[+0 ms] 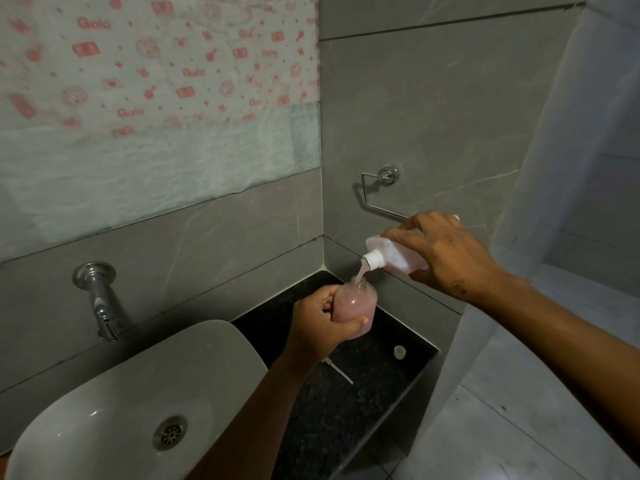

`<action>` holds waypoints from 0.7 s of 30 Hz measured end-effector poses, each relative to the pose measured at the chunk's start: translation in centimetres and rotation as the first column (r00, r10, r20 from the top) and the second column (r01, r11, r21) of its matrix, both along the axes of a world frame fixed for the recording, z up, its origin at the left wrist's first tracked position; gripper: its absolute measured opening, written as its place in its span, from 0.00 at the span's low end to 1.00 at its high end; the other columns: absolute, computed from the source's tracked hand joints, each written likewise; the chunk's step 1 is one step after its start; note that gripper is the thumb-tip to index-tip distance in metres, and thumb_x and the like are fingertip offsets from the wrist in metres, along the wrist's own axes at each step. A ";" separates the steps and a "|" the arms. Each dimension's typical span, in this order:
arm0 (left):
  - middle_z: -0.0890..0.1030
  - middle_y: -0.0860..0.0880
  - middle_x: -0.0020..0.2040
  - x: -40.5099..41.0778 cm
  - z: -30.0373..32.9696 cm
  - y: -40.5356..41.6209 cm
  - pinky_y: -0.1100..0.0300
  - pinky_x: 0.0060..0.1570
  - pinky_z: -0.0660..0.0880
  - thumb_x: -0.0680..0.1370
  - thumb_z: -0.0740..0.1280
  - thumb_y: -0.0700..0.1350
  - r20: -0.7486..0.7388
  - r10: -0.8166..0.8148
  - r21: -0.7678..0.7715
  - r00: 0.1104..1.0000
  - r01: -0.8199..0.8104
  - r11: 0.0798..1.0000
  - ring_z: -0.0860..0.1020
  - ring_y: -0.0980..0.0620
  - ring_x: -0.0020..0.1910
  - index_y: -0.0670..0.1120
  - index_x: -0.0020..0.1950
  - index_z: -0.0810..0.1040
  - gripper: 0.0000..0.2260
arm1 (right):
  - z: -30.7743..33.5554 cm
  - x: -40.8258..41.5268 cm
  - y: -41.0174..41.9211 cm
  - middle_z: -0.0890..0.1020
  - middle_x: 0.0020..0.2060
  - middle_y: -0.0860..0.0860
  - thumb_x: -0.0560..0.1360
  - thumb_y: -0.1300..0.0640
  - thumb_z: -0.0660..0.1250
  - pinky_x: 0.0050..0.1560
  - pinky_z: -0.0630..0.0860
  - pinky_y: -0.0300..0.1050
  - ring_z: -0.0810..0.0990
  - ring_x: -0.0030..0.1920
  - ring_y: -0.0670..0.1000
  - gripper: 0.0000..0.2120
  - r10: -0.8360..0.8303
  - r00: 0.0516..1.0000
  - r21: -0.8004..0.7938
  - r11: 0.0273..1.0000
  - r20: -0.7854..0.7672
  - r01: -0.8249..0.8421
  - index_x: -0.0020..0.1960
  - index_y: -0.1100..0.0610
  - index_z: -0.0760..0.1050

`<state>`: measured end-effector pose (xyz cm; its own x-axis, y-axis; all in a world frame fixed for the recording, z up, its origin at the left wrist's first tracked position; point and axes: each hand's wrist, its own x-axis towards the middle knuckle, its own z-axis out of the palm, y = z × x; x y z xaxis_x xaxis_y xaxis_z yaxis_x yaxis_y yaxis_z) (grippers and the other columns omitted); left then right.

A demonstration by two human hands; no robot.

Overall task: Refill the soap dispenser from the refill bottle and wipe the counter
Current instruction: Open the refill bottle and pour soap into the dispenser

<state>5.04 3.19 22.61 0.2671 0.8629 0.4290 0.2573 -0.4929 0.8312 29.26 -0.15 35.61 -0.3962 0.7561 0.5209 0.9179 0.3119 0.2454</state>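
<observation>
Grey-tiled bathroom corner: we pour pink soap over a dark speckled desk (346,403) beside a white basin (145,393).

Right of centre in the frame, our left hand (322,323) is wrapped tight around the soap dispenser (356,306), a clear open-necked bottle holding pink liquid, held above the desk. Our right hand (440,254) is clamped on the white refill bottle (391,254), tipped so its neck points down and left, and a pink stream (362,271) runs from it into the dispenser's mouth. On the desk lower down lie the pump tube (341,372), partly hidden by our left forearm, and a small pale cap (399,352) near the right edge. At left a chrome tap (100,299) juts from the wall above the basin; a chrome holder (377,192) hangs on the tiles above our right hand.
</observation>
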 end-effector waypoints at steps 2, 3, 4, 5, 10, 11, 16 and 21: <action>0.84 0.60 0.52 0.0 -0.1 0.0 0.58 0.50 0.84 0.67 0.82 0.46 -0.005 -0.001 0.007 1.000 0.001 1.000 0.84 0.60 0.53 0.57 0.59 0.79 0.24 | 0.1 0.0 -0.1 0.78 0.55 0.57 0.58 0.52 0.82 0.52 0.74 0.55 0.77 0.54 0.58 0.40 0.006 1.000 0.008 1.000 -0.006 -0.006 0.68 0.50 0.74; 0.84 0.59 0.52 0.0 -0.1 0.0 0.58 0.49 0.84 0.67 0.82 0.46 -0.007 0.001 0.008 1.000 0.000 1.000 0.84 0.60 0.52 0.56 0.59 0.79 0.24 | 0.1 0.0 -0.1 0.78 0.54 0.57 0.58 0.52 0.83 0.52 0.74 0.54 0.77 0.53 0.58 0.39 0.006 1.000 0.011 1.000 -0.007 -0.006 0.68 0.50 0.74; 0.84 0.59 0.52 0.0 -0.1 0.0 0.58 0.49 0.84 0.67 0.82 0.46 -0.008 0.002 0.009 1.000 -0.002 1.000 0.84 0.60 0.52 0.56 0.59 0.79 0.23 | 0.1 0.0 -0.1 0.78 0.54 0.57 0.58 0.52 0.83 0.52 0.74 0.54 0.77 0.53 0.58 0.39 0.007 1.000 0.015 1.000 -0.006 -0.007 0.68 0.50 0.74; 0.84 0.59 0.52 0.0 -0.1 0.0 0.58 0.49 0.84 0.67 0.82 0.46 -0.009 0.003 0.012 1.000 -0.003 1.000 0.84 0.60 0.52 0.56 0.59 0.79 0.23 | 0.1 0.0 -0.1 0.78 0.54 0.57 0.58 0.52 0.82 0.51 0.74 0.54 0.78 0.53 0.58 0.39 0.007 1.000 0.018 1.000 -0.003 -0.007 0.68 0.50 0.74; 0.83 0.62 0.51 0.0 -0.1 0.2 0.61 0.49 0.84 0.67 0.82 0.45 -0.014 0.003 0.014 1.000 -0.003 1.000 0.84 0.62 0.52 0.60 0.57 0.78 0.24 | 0.0 0.2 0.1 0.78 0.54 0.56 0.59 0.51 0.82 0.51 0.75 0.55 0.77 0.53 0.58 0.39 0.006 1.000 0.019 1.000 0.005 -0.006 0.68 0.49 0.73; 0.83 0.62 0.51 0.1 -0.1 0.2 0.61 0.49 0.84 0.67 0.82 0.45 -0.011 0.004 0.011 1.000 -0.004 1.000 0.84 0.62 0.52 0.59 0.58 0.78 0.24 | 0.0 0.2 0.2 0.78 0.54 0.56 0.59 0.51 0.82 0.51 0.75 0.55 0.77 0.53 0.58 0.39 0.004 1.000 0.018 1.000 0.003 -0.004 0.68 0.49 0.73; 0.83 0.64 0.50 0.2 -0.4 0.2 0.63 0.48 0.83 0.67 0.82 0.46 0.002 0.003 0.004 1.000 -0.003 1.000 0.84 0.63 0.52 0.57 0.59 0.79 0.24 | 0.0 0.3 0.2 0.78 0.54 0.56 0.60 0.52 0.81 0.51 0.74 0.55 0.77 0.53 0.58 0.38 0.004 1.000 0.010 1.000 -0.004 -0.004 0.68 0.49 0.73; 0.84 0.66 0.50 0.2 -0.6 0.3 0.63 0.48 0.83 0.66 0.82 0.47 0.019 -0.001 -0.017 1.000 0.001 1.000 0.84 0.62 0.52 0.59 0.59 0.80 0.24 | 0.2 0.3 0.0 0.78 0.54 0.57 0.60 0.53 0.81 0.53 0.74 0.55 0.77 0.54 0.59 0.38 0.008 1.000 0.011 1.000 -0.006 -0.008 0.68 0.50 0.74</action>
<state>5.26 3.45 22.01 0.2596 0.8699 0.4193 0.2405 -0.4788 0.8443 29.53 -0.10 35.79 -0.3989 0.7469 0.5319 0.9169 0.3167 0.2429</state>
